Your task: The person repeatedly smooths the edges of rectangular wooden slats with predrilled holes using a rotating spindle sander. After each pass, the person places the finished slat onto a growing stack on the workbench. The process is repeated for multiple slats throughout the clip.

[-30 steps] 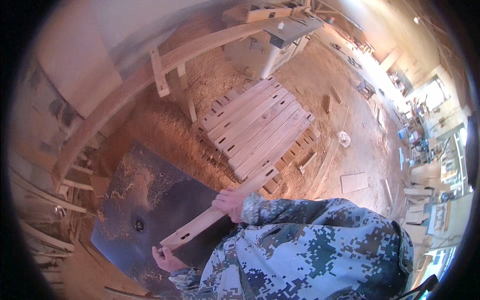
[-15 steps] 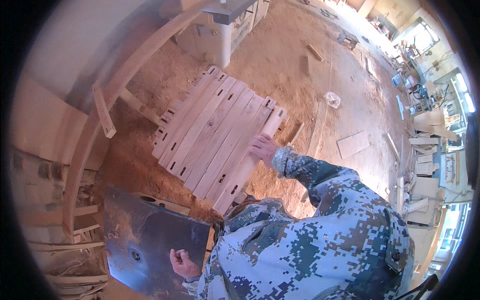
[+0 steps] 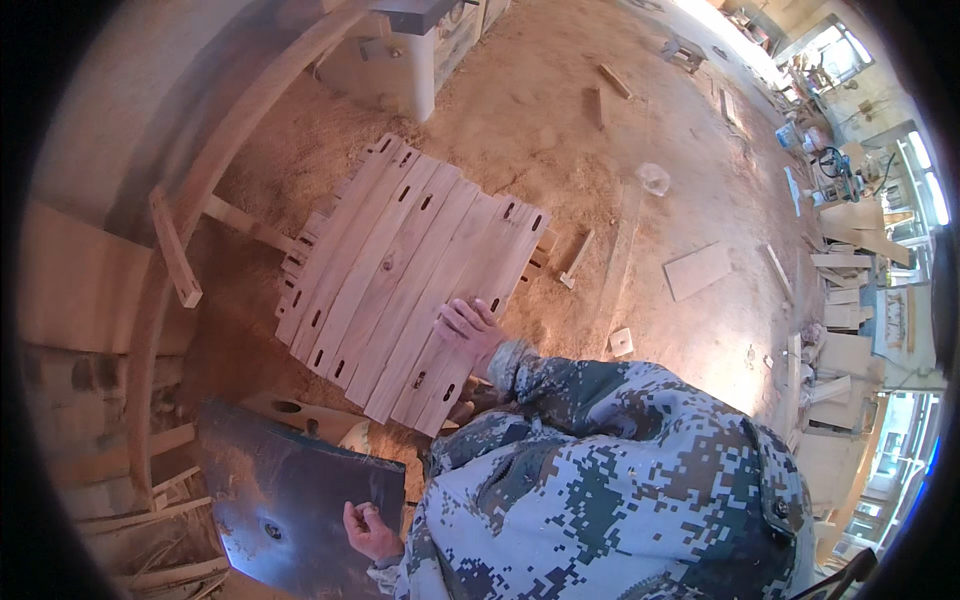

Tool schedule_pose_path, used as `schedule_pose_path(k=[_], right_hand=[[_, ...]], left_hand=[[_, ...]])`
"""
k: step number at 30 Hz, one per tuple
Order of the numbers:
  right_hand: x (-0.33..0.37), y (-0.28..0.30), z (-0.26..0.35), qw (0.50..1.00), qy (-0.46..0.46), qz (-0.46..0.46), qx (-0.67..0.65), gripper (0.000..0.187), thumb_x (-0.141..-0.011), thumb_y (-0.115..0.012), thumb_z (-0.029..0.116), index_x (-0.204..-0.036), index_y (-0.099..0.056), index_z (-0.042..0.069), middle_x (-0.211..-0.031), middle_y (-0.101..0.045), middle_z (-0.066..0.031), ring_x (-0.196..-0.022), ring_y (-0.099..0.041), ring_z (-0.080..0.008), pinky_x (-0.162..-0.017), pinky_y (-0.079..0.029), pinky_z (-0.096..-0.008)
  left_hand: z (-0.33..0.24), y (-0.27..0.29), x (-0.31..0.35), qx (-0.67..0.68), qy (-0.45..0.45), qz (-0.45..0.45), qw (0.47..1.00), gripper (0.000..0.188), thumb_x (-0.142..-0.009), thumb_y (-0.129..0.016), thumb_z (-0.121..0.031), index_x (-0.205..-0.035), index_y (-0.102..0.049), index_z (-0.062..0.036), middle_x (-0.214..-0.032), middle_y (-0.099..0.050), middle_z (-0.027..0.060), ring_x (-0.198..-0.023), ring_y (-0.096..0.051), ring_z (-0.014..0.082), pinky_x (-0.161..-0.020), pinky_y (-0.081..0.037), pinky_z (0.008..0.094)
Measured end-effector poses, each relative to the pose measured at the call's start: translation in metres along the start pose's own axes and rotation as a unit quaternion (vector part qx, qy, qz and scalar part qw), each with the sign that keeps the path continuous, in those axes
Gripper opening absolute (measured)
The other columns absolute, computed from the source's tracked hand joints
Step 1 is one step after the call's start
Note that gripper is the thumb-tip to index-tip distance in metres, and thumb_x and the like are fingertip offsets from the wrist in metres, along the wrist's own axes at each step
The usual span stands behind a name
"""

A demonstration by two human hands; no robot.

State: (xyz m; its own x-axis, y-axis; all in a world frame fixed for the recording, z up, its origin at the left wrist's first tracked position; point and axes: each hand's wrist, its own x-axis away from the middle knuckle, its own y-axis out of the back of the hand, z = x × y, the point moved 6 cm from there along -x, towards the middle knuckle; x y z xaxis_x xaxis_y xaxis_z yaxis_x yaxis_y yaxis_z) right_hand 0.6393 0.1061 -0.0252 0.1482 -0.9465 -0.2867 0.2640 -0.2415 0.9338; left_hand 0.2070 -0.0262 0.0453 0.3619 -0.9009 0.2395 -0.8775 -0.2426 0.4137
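Note:
A stack of pale wooden slats (image 3: 420,250) lies side by side in front of me, with dark slots cut near their ends. My right hand (image 3: 470,332) rests on the slats nearest me, fingers stretched over the wood. At the lower left, my left hand (image 3: 372,532) is held above the edge of a dark metal machine table (image 3: 300,490). Its fingers are curled in and no object shows in them. What supports the stack is mostly hidden beneath it.
A curved wooden beam (image 3: 215,155) arches along the left, with a short wooden bar (image 3: 175,250) against it. Sawdust covers the floor, where a flat board (image 3: 698,271), a small block (image 3: 621,343) and offcuts lie. Timber pieces (image 3: 842,360) are piled at the far right.
The nearest slat, tilted under my right hand before, now lies level with the others. My right hand has slid left and flattened on the wood. My left hand stays curled; the view has shifted slightly.

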Motion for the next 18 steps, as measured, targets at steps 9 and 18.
schedule_pose_path(k=[9,18], right_hand=[[-0.024,0.022,-0.009,0.997,-0.042,-0.067,-0.01,0.062,-0.084,-0.062,0.018,-0.145,-0.058,0.017,-0.159,-0.042,-0.0113,-0.152,-0.033,-0.035,-0.126,-0.023,-0.0581],[-0.046,0.003,-0.002,1.0,-0.015,0.008,0.023,0.069,-0.086,-0.06,0.016,-0.154,-0.046,0.015,-0.163,-0.037,-0.0152,-0.154,-0.029,-0.0404,-0.125,-0.021,-0.0614]], left_hand=[[-0.034,-0.032,0.014,-0.027,-0.007,0.013,1.0,0.038,-0.099,-0.062,-0.001,-0.136,-0.058,0.0065,-0.099,-0.069,0.0066,-0.084,-0.062,0.0124,-0.075,-0.052,0.027],[-0.021,0.0,0.051,-0.003,-0.011,-0.053,0.999,0.037,-0.1,-0.06,0.0,-0.136,-0.057,0.0068,-0.099,-0.068,0.0057,-0.084,-0.06,0.0104,-0.073,-0.051,0.0254]])
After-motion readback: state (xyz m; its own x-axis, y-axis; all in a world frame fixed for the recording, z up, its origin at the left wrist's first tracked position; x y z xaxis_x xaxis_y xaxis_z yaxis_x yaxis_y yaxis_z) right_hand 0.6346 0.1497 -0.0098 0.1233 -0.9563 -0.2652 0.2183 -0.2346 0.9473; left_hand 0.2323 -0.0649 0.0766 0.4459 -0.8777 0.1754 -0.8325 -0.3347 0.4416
